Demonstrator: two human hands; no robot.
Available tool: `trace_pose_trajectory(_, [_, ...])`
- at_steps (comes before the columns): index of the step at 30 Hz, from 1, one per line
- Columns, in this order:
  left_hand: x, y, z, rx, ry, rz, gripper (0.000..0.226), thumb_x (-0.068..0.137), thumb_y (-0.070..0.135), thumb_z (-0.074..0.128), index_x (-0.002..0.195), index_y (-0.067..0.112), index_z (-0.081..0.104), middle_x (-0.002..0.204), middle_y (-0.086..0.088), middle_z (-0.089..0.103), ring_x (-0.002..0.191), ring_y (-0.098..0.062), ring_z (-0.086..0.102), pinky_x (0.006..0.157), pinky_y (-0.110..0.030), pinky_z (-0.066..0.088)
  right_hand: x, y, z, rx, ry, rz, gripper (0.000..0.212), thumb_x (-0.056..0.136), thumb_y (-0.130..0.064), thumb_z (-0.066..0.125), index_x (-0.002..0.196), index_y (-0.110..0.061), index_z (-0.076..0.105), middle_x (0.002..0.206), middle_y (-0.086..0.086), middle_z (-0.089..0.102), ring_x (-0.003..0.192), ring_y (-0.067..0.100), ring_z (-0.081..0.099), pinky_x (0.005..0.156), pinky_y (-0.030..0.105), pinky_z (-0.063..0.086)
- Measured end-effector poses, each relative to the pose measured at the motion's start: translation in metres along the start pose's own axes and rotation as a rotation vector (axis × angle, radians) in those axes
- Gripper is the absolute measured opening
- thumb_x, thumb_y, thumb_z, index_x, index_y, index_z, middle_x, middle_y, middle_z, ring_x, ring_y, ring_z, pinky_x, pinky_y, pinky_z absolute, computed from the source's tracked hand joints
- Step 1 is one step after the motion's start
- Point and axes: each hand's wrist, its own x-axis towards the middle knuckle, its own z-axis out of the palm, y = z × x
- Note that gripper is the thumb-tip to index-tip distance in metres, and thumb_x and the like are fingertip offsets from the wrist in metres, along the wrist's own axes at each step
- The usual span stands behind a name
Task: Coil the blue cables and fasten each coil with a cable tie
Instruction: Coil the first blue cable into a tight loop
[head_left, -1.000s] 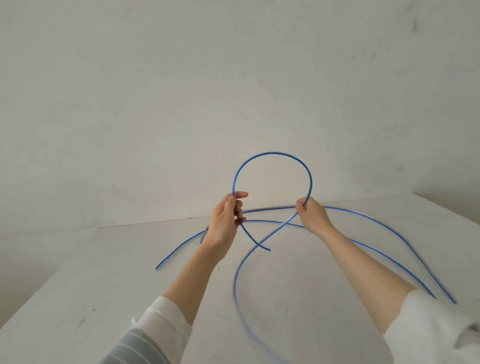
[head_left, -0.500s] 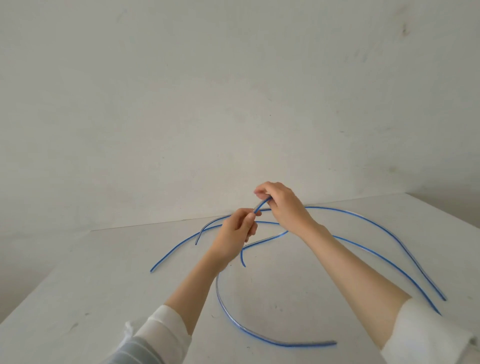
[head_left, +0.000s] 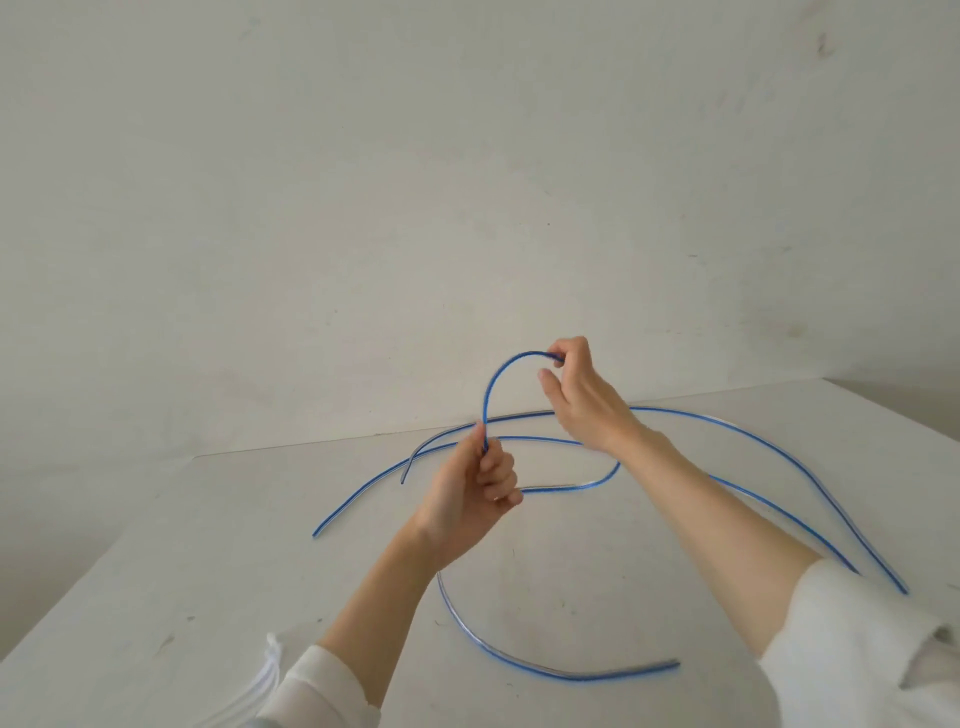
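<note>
A blue cable arches up between my hands above the white table. My left hand grips it in a fist at the arch's lower left end. My right hand pinches the arch's top right end with curled fingers. The same cable's loose tail curves over the table below my left wrist. Two more blue cables lie in long arcs across the table behind my hands. No cable tie shows.
A bare white wall rises right behind the table's far edge. The table's left edge runs diagonally at the lower left. White sleeves cover both of my forearms near the bottom of the view.
My hands, close together half a second ago, have parted: the right hand rose and drew a fresh arch of cable up from the left hand. The loose tail slid over the table.
</note>
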Motion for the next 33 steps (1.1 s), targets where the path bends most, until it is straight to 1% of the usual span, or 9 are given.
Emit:
trace_pose_trajectory(2, [0.002, 0.012, 0.008, -0.100, -0.038, 0.062, 0.038, 0.089, 0.042, 0.042, 0.060, 0.019, 0.047, 0.050, 0.007, 0.017, 0.045, -0.011, 0.018, 0.047, -0.020, 0.031, -0.012, 0.004, 0.011, -0.004, -0.036, 0.007, 0.012, 0.098, -0.021, 0.034, 0.109, -0.022, 0.034, 0.105, -0.005, 0.039, 0.082, 0.015, 0.050, 0.076, 0.035, 0.041])
trace_pose_trajectory(5, [0.005, 0.030, 0.015, -0.305, -0.007, 0.189, 0.029, 0.095, 0.034, 0.037, 0.079, 0.018, 0.055, 0.048, 0.006, 0.012, 0.042, -0.011, 0.015, 0.042, -0.019, 0.026, -0.026, 0.002, 0.023, 0.031, 0.041, -0.060, 0.029, 0.091, 0.008, 0.038, 0.110, -0.011, 0.048, 0.106, 0.004, 0.044, 0.087, -0.005, 0.046, 0.081, 0.009, 0.038])
trace_pose_trajectory(7, [0.011, 0.040, 0.017, -0.321, 0.055, 0.276, 0.028, 0.098, 0.032, 0.035, 0.084, 0.017, 0.053, 0.048, 0.007, 0.018, 0.041, -0.008, 0.021, 0.042, -0.017, 0.029, -0.033, -0.007, 0.030, 0.111, 0.105, -0.056, 0.030, 0.086, 0.015, 0.043, 0.105, -0.002, 0.058, 0.100, 0.012, 0.053, 0.080, -0.007, 0.050, 0.078, 0.002, 0.035])
trace_pose_trajectory(11, [0.020, 0.046, 0.020, -0.252, 0.163, 0.399, 0.025, 0.100, 0.022, 0.035, 0.087, 0.014, 0.055, 0.061, 0.008, 0.047, 0.050, -0.007, 0.046, 0.056, -0.017, 0.046, -0.046, -0.033, 0.045, 0.241, 0.172, 0.098, 0.016, 0.088, 0.003, 0.052, 0.095, -0.001, 0.065, 0.091, 0.012, 0.064, 0.080, 0.019, 0.057, 0.073, 0.018, 0.040])
trace_pose_trajectory(14, [0.024, 0.048, 0.015, -0.218, 0.232, 0.454, 0.027, 0.101, 0.017, 0.033, 0.090, 0.012, 0.057, 0.069, 0.007, 0.054, 0.055, -0.005, 0.051, 0.059, -0.014, 0.047, -0.057, -0.046, 0.051, 0.267, 0.195, 0.207, 0.010, 0.090, -0.006, 0.056, 0.090, -0.003, 0.065, 0.084, 0.010, 0.063, 0.074, 0.020, 0.053, 0.066, 0.023, 0.037])
trace_pose_trajectory(18, [0.023, 0.050, 0.006, -0.171, 0.320, 0.515, 0.027, 0.101, 0.018, 0.031, 0.096, 0.013, 0.058, 0.079, 0.004, 0.059, 0.058, -0.003, 0.056, 0.061, -0.012, 0.048, -0.075, -0.060, 0.057, 0.261, 0.096, 0.190, 0.018, 0.092, -0.006, 0.050, 0.105, -0.006, 0.062, 0.093, 0.007, 0.060, 0.078, 0.019, 0.053, 0.069, 0.021, 0.041])
trace_pose_trajectory(23, [0.023, 0.057, -0.007, -0.094, 0.393, 0.584, 0.028, 0.102, 0.022, 0.028, 0.113, 0.019, 0.054, 0.113, 0.009, 0.062, 0.104, 0.000, 0.059, 0.088, -0.018, 0.047, -0.088, -0.066, 0.051, 0.152, -0.001, 0.214, 0.014, 0.095, -0.017, 0.047, 0.103, -0.012, 0.058, 0.084, 0.007, 0.066, 0.076, 0.024, 0.058, 0.069, 0.040, 0.049])
trace_pose_trajectory(28, [0.027, 0.047, -0.014, 0.180, 0.490, 0.644, 0.028, 0.100, 0.011, 0.035, 0.104, 0.025, 0.059, 0.120, 0.010, 0.060, 0.115, -0.001, 0.055, 0.089, -0.018, 0.043, -0.086, -0.074, 0.058, -0.018, 0.004, 0.174, 0.028, 0.088, 0.007, 0.045, 0.103, -0.009, 0.062, 0.102, 0.004, 0.059, 0.095, 0.017, 0.055, 0.059, 0.020, 0.037])
trace_pose_trajectory(33, [0.024, 0.041, -0.018, 0.480, 0.395, 0.614, 0.028, 0.098, 0.004, 0.032, 0.100, 0.015, 0.058, 0.115, 0.009, 0.064, 0.110, -0.004, 0.059, 0.094, -0.019, 0.047, -0.073, -0.063, 0.051, -0.091, 0.005, 0.145, 0.042, 0.078, 0.017, 0.041, 0.104, -0.005, 0.066, 0.097, 0.012, 0.064, 0.095, 0.027, 0.052, 0.077, 0.033, 0.042])
